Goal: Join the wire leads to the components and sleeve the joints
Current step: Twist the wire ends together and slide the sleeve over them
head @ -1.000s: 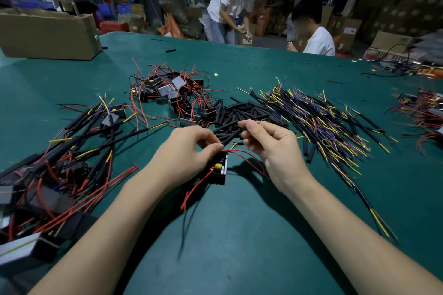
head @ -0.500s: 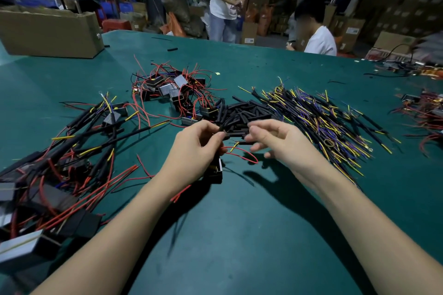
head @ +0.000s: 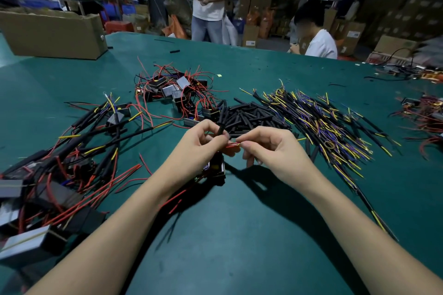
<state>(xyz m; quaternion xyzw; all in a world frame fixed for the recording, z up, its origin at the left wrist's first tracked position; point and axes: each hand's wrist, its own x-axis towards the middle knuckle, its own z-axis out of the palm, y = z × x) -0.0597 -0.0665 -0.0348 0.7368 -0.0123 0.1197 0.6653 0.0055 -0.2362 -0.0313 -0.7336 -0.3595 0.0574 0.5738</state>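
My left hand (head: 197, 148) pinches a black sleeve tube (head: 220, 129) that stands up between thumb and fingers, and a black component (head: 217, 167) with red leads hangs under that hand. My right hand (head: 271, 151) pinches the tips of red and yellow wire leads (head: 233, 145) between the two hands. Just beyond my hands lies a pile of loose black sleeves (head: 249, 115). A heap of sleeved yellow and purple wires (head: 323, 117) lies to the right. Black components with red leads (head: 177, 93) sit behind.
Joined components with sleeved wires (head: 60, 165) fill the left of the green table (head: 239, 235). A cardboard box (head: 52, 33) stands far left. More wired parts (head: 424, 117) lie at the right edge. One person stands and another sits beyond the table.
My hands have come closer together. The left hand now holds a black sleeve upright, and the right hand has taken hold of the red and yellow lead tips.
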